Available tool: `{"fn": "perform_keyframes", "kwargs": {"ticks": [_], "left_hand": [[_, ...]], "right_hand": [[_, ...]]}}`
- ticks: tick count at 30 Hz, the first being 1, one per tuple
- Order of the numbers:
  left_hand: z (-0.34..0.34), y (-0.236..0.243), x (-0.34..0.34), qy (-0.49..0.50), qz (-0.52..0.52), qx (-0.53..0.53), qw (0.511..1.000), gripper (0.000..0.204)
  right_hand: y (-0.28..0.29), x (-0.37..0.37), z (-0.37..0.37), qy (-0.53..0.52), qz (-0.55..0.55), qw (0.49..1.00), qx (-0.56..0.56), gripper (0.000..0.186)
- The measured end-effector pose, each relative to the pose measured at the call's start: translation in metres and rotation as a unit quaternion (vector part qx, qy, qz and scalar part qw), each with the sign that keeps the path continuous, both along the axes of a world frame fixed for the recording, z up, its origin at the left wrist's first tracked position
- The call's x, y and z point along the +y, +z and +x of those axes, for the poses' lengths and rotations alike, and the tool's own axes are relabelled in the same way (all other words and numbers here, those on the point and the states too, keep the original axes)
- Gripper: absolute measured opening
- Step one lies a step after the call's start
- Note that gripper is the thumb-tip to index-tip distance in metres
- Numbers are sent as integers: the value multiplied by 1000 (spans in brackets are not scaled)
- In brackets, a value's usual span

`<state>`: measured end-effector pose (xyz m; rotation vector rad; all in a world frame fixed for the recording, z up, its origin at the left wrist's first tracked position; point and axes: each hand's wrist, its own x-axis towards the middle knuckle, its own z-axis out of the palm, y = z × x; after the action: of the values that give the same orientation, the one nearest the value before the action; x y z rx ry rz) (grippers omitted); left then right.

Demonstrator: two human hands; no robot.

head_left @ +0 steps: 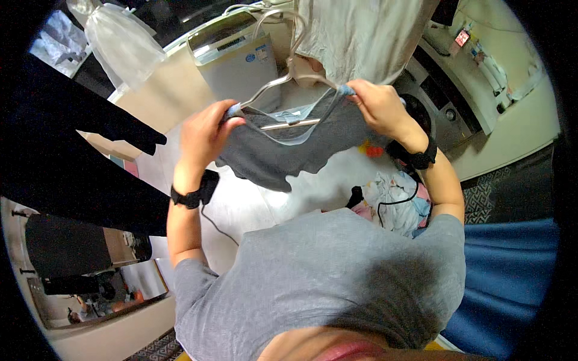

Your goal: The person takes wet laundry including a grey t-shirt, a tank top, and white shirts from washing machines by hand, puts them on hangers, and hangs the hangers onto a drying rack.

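Observation:
Between my raised hands hangs a dark grey shirt [277, 159] with a light blue inner neckline, on a pale metal clothes hanger [265, 89]. The hanger's hook points up and away from me, and its bottom bar shows through the neck opening. My left hand [208, 132] is closed on the left shoulder of the shirt, thumb on top, where the hanger arm enters the cloth. At the other shoulder my right hand [379, 108] pinches the fabric over the hanger's end. The lower part of the shirt hangs wavy above the floor.
Clothes lie in a pile [391, 201] on the floor at right. A boxy white washing machine [238, 72] stands ahead. Dark garments [78, 138] hang close on the left, and a pale cloth [361, 36] hangs ahead. A blue curtain [506, 265] is at right. Cables trail from both black wristbands.

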<state>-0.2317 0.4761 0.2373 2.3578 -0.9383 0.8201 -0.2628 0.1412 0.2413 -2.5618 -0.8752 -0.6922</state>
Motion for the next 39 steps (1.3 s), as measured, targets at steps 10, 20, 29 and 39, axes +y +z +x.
{"fn": "perform_keyframes", "kwargs": {"ticks": [10, 20, 29, 39], "left_hand": [[13, 43, 27, -21, 90, -136, 986, 31], [26, 87, 4, -92, -78, -127, 985, 32], [44, 49, -49, 162, -435, -138, 875, 44], [19, -177, -196, 129, 57, 88, 986, 72]], "right_hand": [[69, -41, -7, 15, -50, 999, 1, 25], [92, -98, -78, 473, 440, 693, 320, 38], [135, -114, -68, 340, 539, 738, 223, 38], [287, -87, 33, 231, 458, 859, 3, 36]]}}
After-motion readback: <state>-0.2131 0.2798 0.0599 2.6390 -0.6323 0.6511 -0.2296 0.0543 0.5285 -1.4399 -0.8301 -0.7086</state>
